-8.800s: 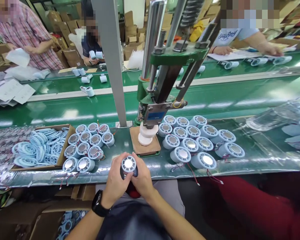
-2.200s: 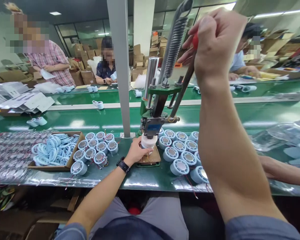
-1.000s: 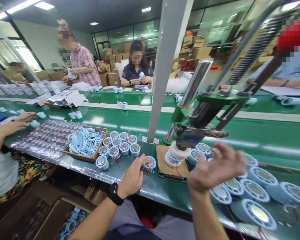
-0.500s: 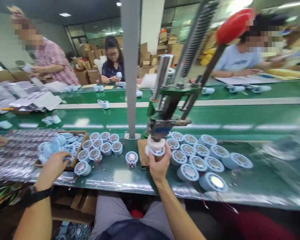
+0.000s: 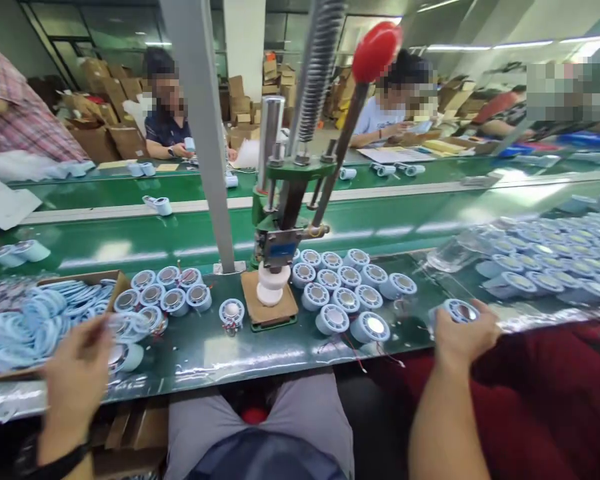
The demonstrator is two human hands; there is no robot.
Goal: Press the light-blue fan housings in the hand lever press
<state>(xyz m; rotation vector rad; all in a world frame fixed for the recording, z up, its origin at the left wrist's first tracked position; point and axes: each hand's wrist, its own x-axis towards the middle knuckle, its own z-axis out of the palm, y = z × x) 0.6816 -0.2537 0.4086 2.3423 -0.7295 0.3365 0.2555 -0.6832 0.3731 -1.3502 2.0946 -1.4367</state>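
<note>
My right hand (image 5: 463,340) is closed around a light blue cylindrical housing (image 5: 460,311) with a silvery round centre, over the right part of the bench. My left hand (image 5: 80,367), smeared by motion, is beside a carton (image 5: 119,288) of light blue plastic rings (image 5: 75,300). Its fingers pinch a blurred light blue ring (image 5: 130,325), which overlaps the housings behind it. A hand press (image 5: 285,247) with a red-knobbed lever stands between my hands. Its white pressing piece (image 5: 270,285) is over a brown pad, with no housing beneath it.
Several housings (image 5: 347,300) stand right of the press, and another group (image 5: 163,293) is to its left. One housing (image 5: 231,312) stands alone near the pad. Many more (image 5: 540,260) fill the far right. A grey post (image 5: 200,133) rises behind the bench. People work across the green conveyor (image 5: 410,200).
My right hand has moved from under the press far to the right with a housing. My left hand has lifted a ring from the carton. The view has swung right.
</note>
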